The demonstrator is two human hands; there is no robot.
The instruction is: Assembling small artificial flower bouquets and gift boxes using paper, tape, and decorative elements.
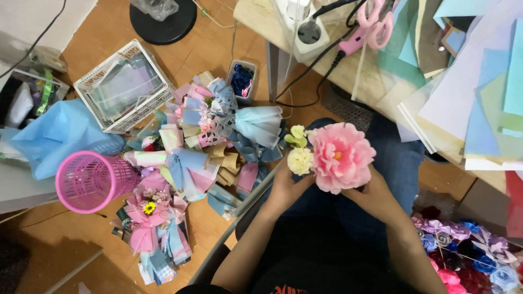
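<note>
Head view: left hand (287,188) closed around the stems beneath a small cream flower (299,160). Right hand (373,191) clasped under the large pink flower (340,157), touching the cream one. Wrapped bouquets (201,147) lie on the floor, left of the left hand.

1. Large flower (341,156): pink petals, orange-yellow centre
2. Small flower (299,160): cream; buds (297,136) above it: pale yellow-green
3. Basket (90,181): bright pink mesh
4. Crate (123,84): white lattice
5. Wrapped bouquets (190,163) on floor: pink, pale blue, beige; one carries a yellow daisy (149,208)
6. Paper sheets (479,87): pale blue, teal, lilac, cream
7. Scissors (376,19): pink handles
8. Trousers (400,158): dark blue denim
</note>
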